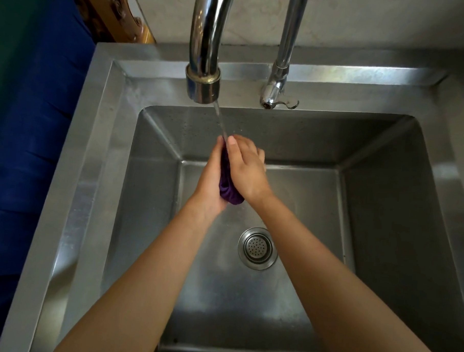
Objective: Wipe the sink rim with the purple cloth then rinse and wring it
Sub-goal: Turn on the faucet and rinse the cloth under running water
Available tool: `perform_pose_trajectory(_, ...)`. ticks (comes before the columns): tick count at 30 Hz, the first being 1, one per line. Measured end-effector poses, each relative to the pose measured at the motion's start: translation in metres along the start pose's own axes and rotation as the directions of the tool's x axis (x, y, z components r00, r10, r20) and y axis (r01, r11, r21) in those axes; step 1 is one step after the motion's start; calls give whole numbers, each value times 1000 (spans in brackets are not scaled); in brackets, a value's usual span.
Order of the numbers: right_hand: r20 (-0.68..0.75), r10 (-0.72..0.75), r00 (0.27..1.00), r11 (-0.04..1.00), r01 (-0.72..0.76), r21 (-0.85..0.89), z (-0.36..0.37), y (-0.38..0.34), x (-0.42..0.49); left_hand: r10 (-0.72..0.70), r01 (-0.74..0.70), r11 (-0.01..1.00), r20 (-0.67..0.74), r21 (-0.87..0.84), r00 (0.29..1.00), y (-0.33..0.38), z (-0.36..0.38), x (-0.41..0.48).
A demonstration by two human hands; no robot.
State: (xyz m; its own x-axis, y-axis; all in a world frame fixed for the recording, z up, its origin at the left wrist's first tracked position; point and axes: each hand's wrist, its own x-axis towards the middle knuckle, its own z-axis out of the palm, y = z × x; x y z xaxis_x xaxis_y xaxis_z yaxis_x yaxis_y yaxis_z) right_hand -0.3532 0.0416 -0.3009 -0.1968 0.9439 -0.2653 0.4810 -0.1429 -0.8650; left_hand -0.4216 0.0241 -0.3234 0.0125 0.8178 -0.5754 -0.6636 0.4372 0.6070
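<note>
The purple cloth (229, 191) is bunched into a wad, pressed between my two palms over the steel sink basin. My left hand (210, 183) cups it from the left and my right hand (246, 167) covers it from the right, so only its lower end and a strip between the hands show. A thin stream of water (220, 120) runs from the large chrome tap (203, 84) onto the top of my hands and the cloth. The sink rim (94, 132) frames the basin on all sides.
A second, thinner tap (275, 92) stands right of the big one. The round drain strainer (257, 248) sits in the basin floor below my hands. Blue fabric (27, 140) lies left of the sink, and a pale wall rises behind it.
</note>
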Motion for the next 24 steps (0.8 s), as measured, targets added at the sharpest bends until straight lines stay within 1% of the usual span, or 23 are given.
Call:
perform_pose_trajectory(1,2,-12,1000,999,12,-34,-1,0,2,-13,13,1000,-9,1,1000,0,3,-2)
perform_pose_trajectory(2,15,-20,1000,999,21,-36,-2,2,5,-3,4,1000,-60,22,998,1,5,-4)
perform_pose_trajectory(4,45,-45,998,998,43,40,-3,5,5,63,-47,992,-145,114,987,2,6,-4)
perform_pose_trajectory(6,15,-50,999,986,47,159,-5,5,-1,159,-99,962,-230,253,960,2,8,-2)
perform_pose_trajectory(8,-9,-4,1000,939,7,345,-5,2,-9,290,-138,903,-338,407,895,1,13,-2)
perform_pose_trajectory(9,-16,7,1000,905,0,425,-4,2,-12,335,-141,878,-376,458,864,1,16,-2)
perform_pose_trajectory(11,-24,27,999,847,-10,531,-1,2,-14,403,-158,844,-411,513,818,0,20,-6)
perform_pose_trajectory(13,-25,75,997,803,-46,594,3,3,-15,418,-138,833,-445,536,792,-3,18,-5)
perform_pose_trajectory(16,-84,184,979,817,-105,567,10,6,-16,434,-121,835,-506,537,746,-10,13,-5)
perform_pose_trajectory(18,-106,250,962,810,-148,567,16,7,-13,460,-123,817,-507,564,729,-14,12,-4)
perform_pose_trajectory(20,-122,299,947,800,-178,574,18,7,-10,486,-123,804,-525,581,699,-13,13,-5)
perform_pose_trajectory(24,-119,370,921,787,-242,568,16,6,-6,516,-109,764,-501,636,695,-12,14,-7)
